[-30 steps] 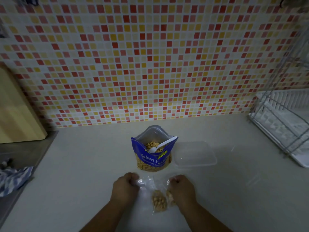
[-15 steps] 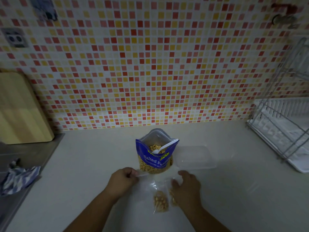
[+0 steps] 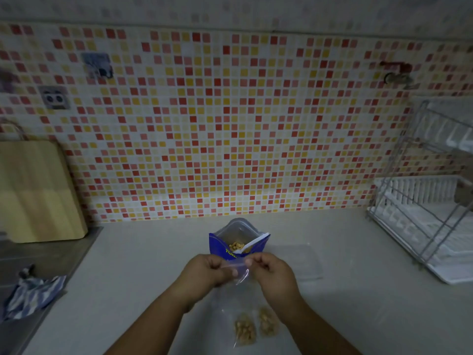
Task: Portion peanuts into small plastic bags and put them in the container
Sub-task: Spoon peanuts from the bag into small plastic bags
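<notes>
**A:** Nearest entry?
**B:** Filled bags (image 3: 244,331), two, peanuts inside. They lie flat and side by side on the counter (image 3: 128,290). Both forearms are cut off by the lower edge.

**A:** Hands?
**B:** Left hand (image 3: 207,271) and right hand (image 3: 271,272), both held above the counter with fingers curled. Each pinches the top edge of one empty plastic bag (image 3: 239,271) stretched between them. The bag's mouth is too blurred to tell whether it is parted.

**A:** Behind them?
**B:** Peanut pouch (image 3: 220,244), blue, upright and open at the top, its lower half hidden by the hands. White spoon (image 3: 256,243) stands in it, bowl among the nuts.

**A:** Container?
**B:** Clear container (image 3: 307,262), just right of the pouch. It is faint and possibly lidded.

**A:** Farthest?
**B:** Striped cloth (image 3: 33,290), far left. Wooden board (image 3: 38,190) leans on the tiled wall (image 3: 230,124). Dish rack (image 3: 422,213), right, cut off by the frame.
</notes>
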